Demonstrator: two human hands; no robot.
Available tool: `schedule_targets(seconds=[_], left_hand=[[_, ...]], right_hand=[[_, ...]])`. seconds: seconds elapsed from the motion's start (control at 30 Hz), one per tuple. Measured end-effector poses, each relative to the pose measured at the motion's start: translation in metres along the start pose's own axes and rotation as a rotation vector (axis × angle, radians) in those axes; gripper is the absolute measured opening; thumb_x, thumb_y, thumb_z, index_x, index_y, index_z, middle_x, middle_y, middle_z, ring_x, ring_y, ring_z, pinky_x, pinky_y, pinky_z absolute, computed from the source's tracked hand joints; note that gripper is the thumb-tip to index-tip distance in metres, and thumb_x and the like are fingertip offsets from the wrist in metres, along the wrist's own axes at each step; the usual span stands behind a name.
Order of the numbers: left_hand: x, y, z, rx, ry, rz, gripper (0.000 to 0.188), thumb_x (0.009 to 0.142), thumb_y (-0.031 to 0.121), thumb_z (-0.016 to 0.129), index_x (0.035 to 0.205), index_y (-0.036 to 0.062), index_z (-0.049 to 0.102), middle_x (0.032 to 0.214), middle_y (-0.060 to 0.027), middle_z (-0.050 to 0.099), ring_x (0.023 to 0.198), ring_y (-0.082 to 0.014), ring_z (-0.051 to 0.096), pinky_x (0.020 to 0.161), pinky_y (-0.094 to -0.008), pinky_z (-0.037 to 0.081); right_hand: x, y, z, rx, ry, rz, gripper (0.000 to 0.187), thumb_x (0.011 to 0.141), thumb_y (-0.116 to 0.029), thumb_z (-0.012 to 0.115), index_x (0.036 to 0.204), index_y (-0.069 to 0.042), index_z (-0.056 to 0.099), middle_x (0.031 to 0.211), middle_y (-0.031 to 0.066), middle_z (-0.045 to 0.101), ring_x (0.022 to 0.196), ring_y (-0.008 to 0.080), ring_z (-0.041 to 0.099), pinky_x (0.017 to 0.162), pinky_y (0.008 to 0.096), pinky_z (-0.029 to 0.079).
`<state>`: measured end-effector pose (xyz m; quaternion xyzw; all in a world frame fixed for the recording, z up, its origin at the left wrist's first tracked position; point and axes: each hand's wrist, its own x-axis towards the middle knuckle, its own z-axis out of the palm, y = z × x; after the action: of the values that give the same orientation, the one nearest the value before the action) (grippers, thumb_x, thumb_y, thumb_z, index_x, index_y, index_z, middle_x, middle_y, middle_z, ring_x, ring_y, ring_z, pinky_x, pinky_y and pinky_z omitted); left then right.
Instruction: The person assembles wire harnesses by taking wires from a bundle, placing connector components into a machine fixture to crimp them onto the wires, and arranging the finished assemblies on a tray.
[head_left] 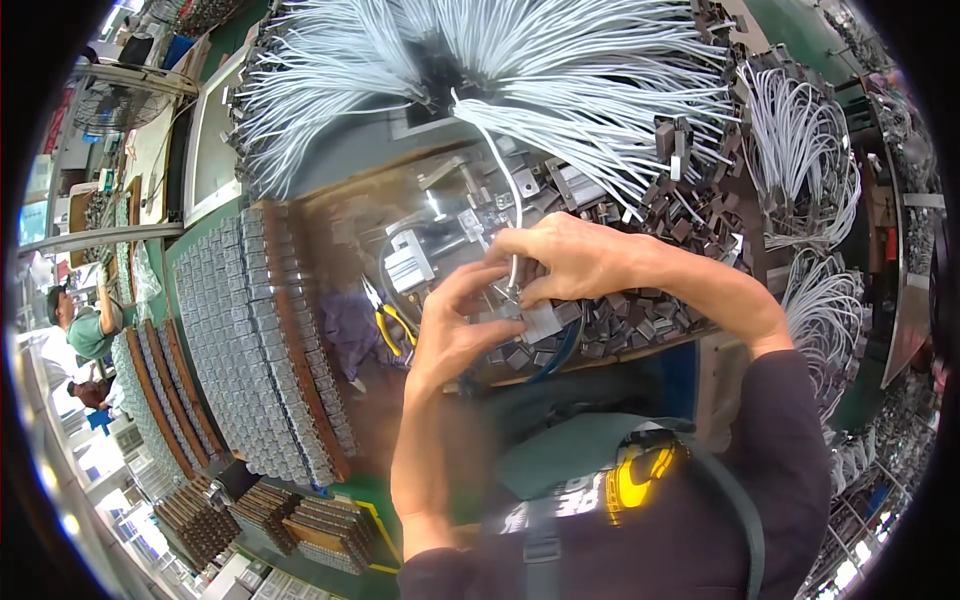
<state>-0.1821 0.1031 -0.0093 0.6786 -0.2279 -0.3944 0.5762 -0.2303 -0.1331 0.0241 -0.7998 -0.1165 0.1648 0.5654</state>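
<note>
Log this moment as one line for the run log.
right hand: fingers at white cable, grip unclear | left hand: thumb and fingers apart | left side: yellow-handled pliers, purple cloth | beyond: white cable bundle

white cables — cropped above, purple cloth — blurred

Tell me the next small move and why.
Probably bring together the thumb and forefinger of the left hand to steady the lower end of the white cable: their tips stand apart near it, while the right hand seems to hold the cable.
</note>
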Motion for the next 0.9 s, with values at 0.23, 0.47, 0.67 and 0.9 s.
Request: schedule_targets(seconds=[0.23,0.47,0.67,0.9], left_hand=[[-0.005,0.025,0.005,0.574,0.080,0.173,0.061,0.066,0.005,0.092,0.123,0.0013,0.071,0.113,-0.0080,0.072,0.098,-0.0150,0.067,0.081,-0.0305,0.056],[-0.024,-0.002,0.006,0.051,0.067,-0.209,0.063,0.076,0.005,0.090,0.132,-0.0017,0.062,0.113,-0.0140,0.072,0.090,-0.0150,0.071,0.077,-0.0287,0.057],[-0.034,-0.008,0.016,-0.109,0.123,-0.164,0.079,0.080,-0.003,0.085,0.147,-0.0011,0.043,0.123,-0.0211,0.069,0.093,-0.0229,0.074,0.078,-0.0317,0.062],[-0.034,-0.012,0.022,-0.401,0.231,-0.120,0.062,0.080,-0.002,0.085,0.133,0.0000,0.053,0.122,-0.0228,0.069,0.087,-0.0259,0.075,0.072,-0.0353,0.065]], right_hand=[[-0.004,0.008,0.003,-0.015,0.005,-0.060,0.047,0.074,-0.009,0.078,0.117,0.003,0.062,0.086,0.0181,0.074,0.081,0.0332,0.073,0.074,0.0415,0.055],[0.006,-0.001,0.003,0.012,-0.054,0.015,0.052,0.080,-0.011,0.078,0.127,0.003,0.059,0.092,0.0184,0.076,0.089,0.0303,0.075,0.078,0.0385,0.058],[0.025,-0.012,-0.010,-0.341,-0.192,-0.053,0.027,0.092,-0.016,0.066,0.101,0.010,0.065,0.086,0.0277,0.070,0.081,0.0429,0.070,0.066,0.0460,0.055],[0.015,0.005,0.010,-0.322,-0.050,-0.089,0.026,0.102,-0.022,0.058,0.097,0.003,0.054,0.072,0.0236,0.064,0.068,0.0427,0.066,0.059,0.0472,0.051]])
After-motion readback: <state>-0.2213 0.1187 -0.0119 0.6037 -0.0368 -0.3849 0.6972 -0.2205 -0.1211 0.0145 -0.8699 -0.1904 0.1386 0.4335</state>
